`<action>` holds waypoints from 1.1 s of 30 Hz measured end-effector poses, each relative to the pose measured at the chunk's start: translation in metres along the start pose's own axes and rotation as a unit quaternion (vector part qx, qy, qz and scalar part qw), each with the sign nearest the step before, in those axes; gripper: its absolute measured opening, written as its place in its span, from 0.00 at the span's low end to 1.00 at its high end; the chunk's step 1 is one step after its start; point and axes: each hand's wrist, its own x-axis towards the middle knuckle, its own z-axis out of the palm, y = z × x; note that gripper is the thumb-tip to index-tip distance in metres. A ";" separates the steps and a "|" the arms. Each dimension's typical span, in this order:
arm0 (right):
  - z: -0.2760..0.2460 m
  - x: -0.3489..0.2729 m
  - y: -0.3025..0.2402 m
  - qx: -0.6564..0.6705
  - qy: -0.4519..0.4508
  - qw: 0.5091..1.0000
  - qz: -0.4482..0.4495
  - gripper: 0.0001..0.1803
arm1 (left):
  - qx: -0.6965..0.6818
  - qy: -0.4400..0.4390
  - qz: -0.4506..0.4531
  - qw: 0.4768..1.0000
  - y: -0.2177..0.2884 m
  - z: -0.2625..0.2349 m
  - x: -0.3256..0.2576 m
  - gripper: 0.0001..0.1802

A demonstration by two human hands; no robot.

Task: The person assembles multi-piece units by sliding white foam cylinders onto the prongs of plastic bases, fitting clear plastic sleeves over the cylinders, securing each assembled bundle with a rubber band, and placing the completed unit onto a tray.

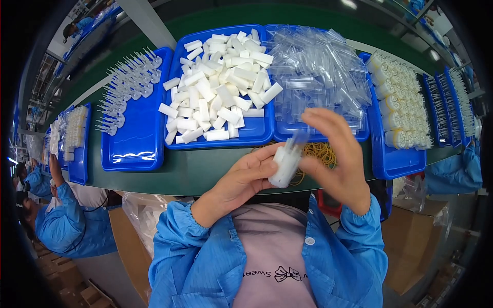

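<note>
In front of my chest, my left hand (248,172) is closed round a small white bundle (285,164), gripping it between thumb and fingers. Clear, thin plastic parts (297,138) stick up from the top of the bundle; motion blurs them. My right hand (336,159) is close on the bundle's right side, its fingers curved and spread apart, somewhat smeared. I see nothing held in it, and whether its thumb touches the bundle is unclear. A pile of yellow rubber bands (319,153) lies on the green table behind and between the hands.
A blue tray of white foam-like blocks (218,90) stands ahead, beside one of clear plastic sleeves (321,77). Rubber-banded bundles (400,100) fill a right-hand tray; thin-stemmed clear parts (131,82) stand in a left one. A co-worker's blue sleeve (64,220) shows at far left.
</note>
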 end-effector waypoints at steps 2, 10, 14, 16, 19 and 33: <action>0.001 -0.004 -0.008 0.010 -0.055 0.998 -0.008 0.43 | -0.078 -0.028 0.002 0.997 0.000 0.003 -0.001 0.34; 0.017 -0.007 -0.016 -0.015 -0.130 0.991 -0.003 0.56 | -0.074 -0.023 0.013 0.997 -0.004 0.006 -0.008 0.32; 0.017 -0.007 -0.017 -0.071 -0.135 0.988 -0.002 0.56 | -0.084 -0.011 0.022 0.996 -0.011 0.004 -0.009 0.33; 0.018 -0.007 -0.016 -0.064 -0.132 0.989 -0.007 0.56 | -0.083 -0.007 0.021 0.996 -0.010 0.004 -0.010 0.33; 0.022 -0.006 -0.011 -0.021 -0.114 0.993 -0.016 0.55 | -0.085 0.000 0.023 0.996 -0.011 0.004 -0.010 0.33; 0.033 -0.011 -0.001 -0.021 -0.027 0.995 -0.089 0.48 | -0.116 -0.004 0.051 0.992 -0.012 -0.004 -0.009 0.33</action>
